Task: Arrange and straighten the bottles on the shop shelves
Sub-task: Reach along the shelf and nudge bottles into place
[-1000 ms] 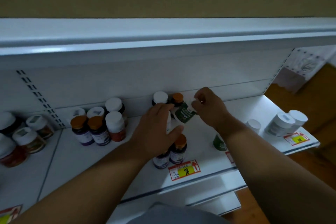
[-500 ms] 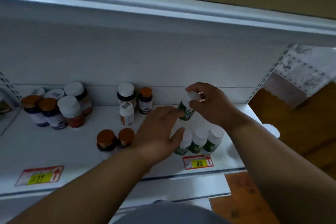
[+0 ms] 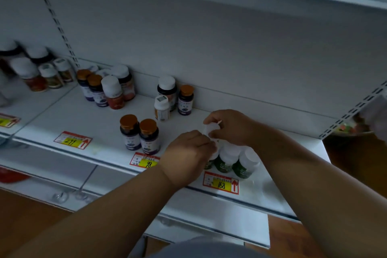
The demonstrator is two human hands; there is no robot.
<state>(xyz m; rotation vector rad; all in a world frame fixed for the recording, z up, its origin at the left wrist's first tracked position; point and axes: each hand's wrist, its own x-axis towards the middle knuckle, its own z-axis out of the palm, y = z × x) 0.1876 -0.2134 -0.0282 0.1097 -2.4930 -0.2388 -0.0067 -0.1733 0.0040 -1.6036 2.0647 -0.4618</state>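
On the white shelf (image 3: 88, 115), three white-capped green bottles stand in a front row; two show fully (image 3: 225, 160) (image 3: 245, 166). My left hand (image 3: 187, 154) curls over the leftmost green bottle (image 3: 209, 164), hiding most of it. Just behind the row, my right hand (image 3: 232, 129) grips the white cap of another green bottle (image 3: 210, 130), whose body is hidden by both hands.
Two orange-capped dark bottles (image 3: 139, 135) stand left of my hands. Behind them are a small white bottle (image 3: 161, 109), a white-capped dark bottle (image 3: 167, 89) and an orange-capped one (image 3: 186, 100). More bottles (image 3: 106, 88) cluster farther left. Price tags (image 3: 221, 183) line the shelf edge.
My right hand has brought its green bottle down behind the front row. My left hand has closed over the leftmost green bottle. The view has shifted right and down.
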